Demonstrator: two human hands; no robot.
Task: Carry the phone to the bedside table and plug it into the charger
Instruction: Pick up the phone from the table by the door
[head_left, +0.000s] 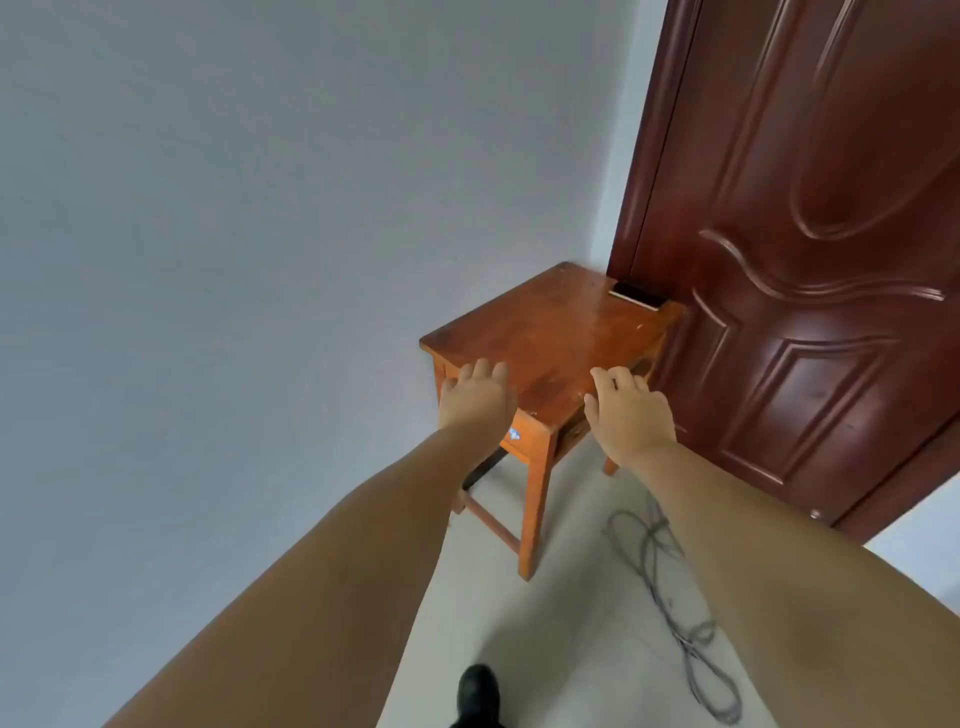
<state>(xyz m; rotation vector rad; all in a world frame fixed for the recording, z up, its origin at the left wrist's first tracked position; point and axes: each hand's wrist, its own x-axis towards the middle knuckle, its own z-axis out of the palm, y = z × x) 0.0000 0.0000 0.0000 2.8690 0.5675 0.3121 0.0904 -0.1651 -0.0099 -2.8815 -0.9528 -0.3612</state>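
Observation:
A dark phone (638, 295) lies flat at the far right corner of a small orange wooden table (550, 332), close to the door. Both my arms reach forward over the table's near edge. My left hand (475, 397) hovers palm down over the near left corner, fingers apart, holding nothing. My right hand (626, 410) hovers over the near right edge, also open and empty. Both hands are well short of the phone. No charger plug is visible on the table.
A dark red panelled door (810, 260) stands right behind the table. A grey wall (260, 234) fills the left. A dark cable (675, 608) lies looped on the pale floor to the right of the table leg. My black shoe (478, 693) shows at the bottom.

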